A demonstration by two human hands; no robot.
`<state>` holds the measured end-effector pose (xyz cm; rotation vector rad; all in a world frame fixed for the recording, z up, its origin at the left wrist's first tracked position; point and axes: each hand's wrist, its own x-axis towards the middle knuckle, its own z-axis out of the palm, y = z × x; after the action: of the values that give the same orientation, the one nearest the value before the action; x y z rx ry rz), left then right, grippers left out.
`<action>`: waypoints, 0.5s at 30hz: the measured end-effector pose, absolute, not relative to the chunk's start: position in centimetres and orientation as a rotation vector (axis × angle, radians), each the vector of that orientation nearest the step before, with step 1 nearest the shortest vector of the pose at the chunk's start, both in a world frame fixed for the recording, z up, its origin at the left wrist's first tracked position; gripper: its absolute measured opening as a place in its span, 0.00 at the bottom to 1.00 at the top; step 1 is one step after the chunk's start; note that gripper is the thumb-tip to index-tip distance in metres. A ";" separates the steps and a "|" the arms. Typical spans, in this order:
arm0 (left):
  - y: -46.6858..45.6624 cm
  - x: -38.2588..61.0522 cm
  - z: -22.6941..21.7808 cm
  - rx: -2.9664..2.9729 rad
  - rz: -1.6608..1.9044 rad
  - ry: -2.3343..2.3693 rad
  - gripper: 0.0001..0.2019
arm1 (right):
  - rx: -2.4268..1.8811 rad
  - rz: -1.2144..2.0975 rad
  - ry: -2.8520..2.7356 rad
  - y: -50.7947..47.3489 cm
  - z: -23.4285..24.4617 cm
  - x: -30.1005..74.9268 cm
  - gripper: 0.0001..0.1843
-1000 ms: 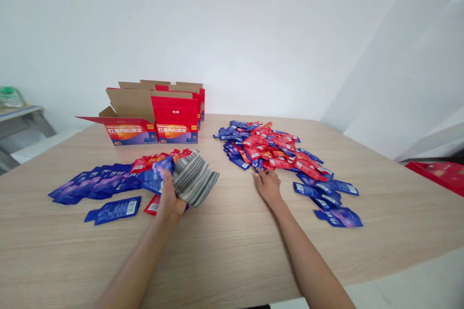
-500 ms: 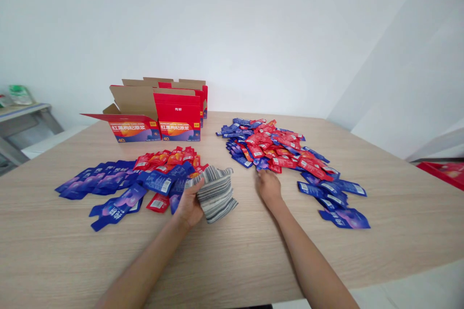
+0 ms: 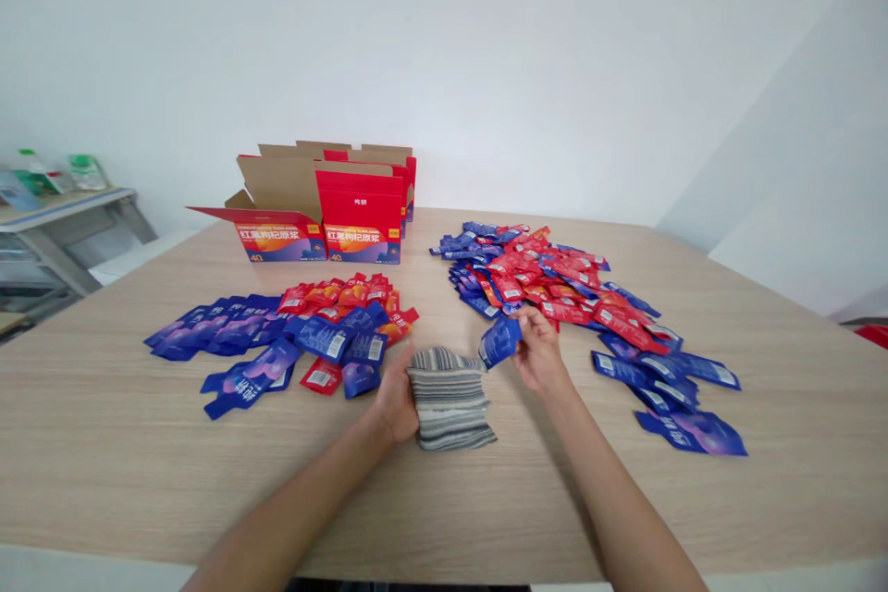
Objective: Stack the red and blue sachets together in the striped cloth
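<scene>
A folded cloth with grey, black and white stripes is gripped at its left edge by my left hand. My right hand pinches a blue sachet just beyond the cloth's upper right corner. Behind my right hand lies a mixed heap of red and blue sachets. To the left of my left hand, blue sachets are fanned out in a row, with red sachets beside them. A few blue sachets overlap the red ones.
Open red cardboard boxes with raised flaps stand at the back left of the wooden table. More blue sachets lie at the right. A side bench with bottles and packets is at the far left.
My right hand has lifted a blue sachet from the heap's near edge and brought it toward the cloth. My left hand has turned the cloth more level. The view has shifted slightly left.
</scene>
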<state>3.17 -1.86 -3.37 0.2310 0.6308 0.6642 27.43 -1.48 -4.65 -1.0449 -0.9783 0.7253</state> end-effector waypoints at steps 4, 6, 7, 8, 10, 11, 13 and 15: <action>-2.3 3.2 -3.2 0.255 0.621 0.570 0.30 | -0.965 0.907 -0.898 -1.9 -4.0 28.0 0.18; -2.4 3.0 -3.2 0.286 0.597 0.536 0.34 | -0.962 1.005 -0.871 -2.1 -3.9 27.9 0.17; -2.4 2.9 -3.2 0.310 0.573 0.528 0.36 | -0.972 1.060 -0.865 -2.2 -4.0 27.6 0.16; -2.5 2.9 -3.3 0.341 0.544 0.527 0.37 | -0.988 1.117 -0.863 -2.2 -4.1 27.1 0.16; -3.0 2.9 -3.6 0.427 0.481 0.541 0.34 | -1.032 1.218 -0.863 -2.2 -4.6 26.0 0.16; -3.2 3.0 -3.8 0.478 0.460 0.556 0.30 | -1.055 1.253 -0.862 -2.1 -4.9 25.5 0.17; -4.0 3.3 -4.1 0.567 0.450 0.584 0.22 | -1.093 1.290 -0.858 -2.0 -5.4 24.6 0.17; -4.6 3.7 -4.3 0.603 0.470 0.604 0.20 | -1.118 1.299 -0.854 -1.8 -5.7 24.2 0.18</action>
<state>3.69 -4.65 -4.26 0.6034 0.6044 0.4696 24.18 -1.80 -5.72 -1.1177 -0.8540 1.2990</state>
